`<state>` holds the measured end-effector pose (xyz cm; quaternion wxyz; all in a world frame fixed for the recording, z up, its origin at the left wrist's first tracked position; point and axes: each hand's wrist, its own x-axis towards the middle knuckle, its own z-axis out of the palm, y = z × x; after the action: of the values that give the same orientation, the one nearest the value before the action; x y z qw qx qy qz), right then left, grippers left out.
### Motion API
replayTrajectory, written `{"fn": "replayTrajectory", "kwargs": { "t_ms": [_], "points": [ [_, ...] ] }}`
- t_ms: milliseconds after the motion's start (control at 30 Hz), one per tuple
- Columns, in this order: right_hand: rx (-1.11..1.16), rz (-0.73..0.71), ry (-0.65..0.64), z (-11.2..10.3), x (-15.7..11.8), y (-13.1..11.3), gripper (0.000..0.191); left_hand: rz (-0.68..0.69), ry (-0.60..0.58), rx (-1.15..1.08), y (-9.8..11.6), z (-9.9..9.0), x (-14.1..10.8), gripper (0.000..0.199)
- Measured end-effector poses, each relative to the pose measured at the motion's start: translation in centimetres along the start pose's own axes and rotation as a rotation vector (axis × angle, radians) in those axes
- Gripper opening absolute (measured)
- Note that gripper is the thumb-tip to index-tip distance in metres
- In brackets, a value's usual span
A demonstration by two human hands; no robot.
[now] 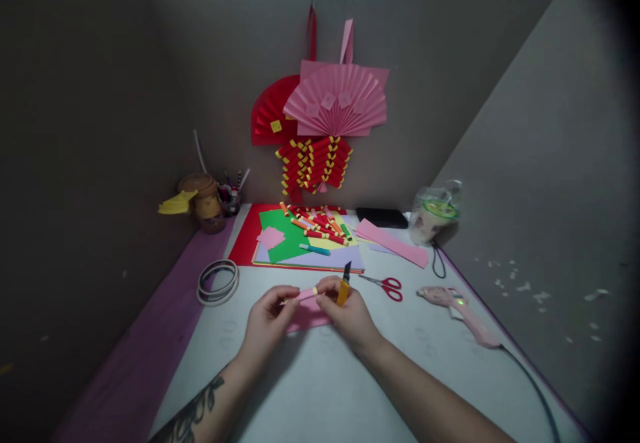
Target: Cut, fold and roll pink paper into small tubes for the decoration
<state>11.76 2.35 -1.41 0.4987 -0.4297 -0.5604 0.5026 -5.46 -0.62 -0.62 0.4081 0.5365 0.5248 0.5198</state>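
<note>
Between the fingertips of both hands, over the middle of the table, is a small pink paper roll (306, 293) with a pale yellow band at its right end. My left hand (273, 316) is closed on its left part. My right hand (350, 316) pinches the banded end and also keeps a yellow utility knife (343, 289) between its fingers, dark blade pointing up. Under the hands lies a piece of pink paper (307, 319), partly covered by them. Just right of the right hand, red-handled scissors (391, 288) rest on the white table.
Coloured sheets (245, 243) bear several paper rolls (320, 225) and a teal pen (315, 249). Tape rings (218, 283) lie left; pink strips (395, 244) and a corded glue gun (465, 313) lie right. Cups flank a dark phone (382, 218). Paper fans (340, 99) hang behind.
</note>
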Motion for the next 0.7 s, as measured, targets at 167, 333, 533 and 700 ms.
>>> {"fn": "replayTrajectory", "kwargs": {
  "t_ms": [167,333,533,700],
  "points": [
    [0.06,0.069,0.033,0.3,0.0,-0.2,0.012,0.13,0.001,0.083,-0.2,0.1,-0.2,0.014],
    [0.225,0.258,0.068,0.7,-0.2,-0.5,0.026,0.042,0.083,0.01,-0.5,0.3,-0.4,0.037],
    [0.376,0.427,0.115,0.9,-0.2,-0.5,0.038,0.113,0.143,0.149,-0.7,-0.1,0.1,0.016],
    [0.442,0.508,0.098,1.1,-0.3,-0.5,0.04,0.16,0.153,0.171,-0.4,-0.3,0.2,0.014]
  ]
}}
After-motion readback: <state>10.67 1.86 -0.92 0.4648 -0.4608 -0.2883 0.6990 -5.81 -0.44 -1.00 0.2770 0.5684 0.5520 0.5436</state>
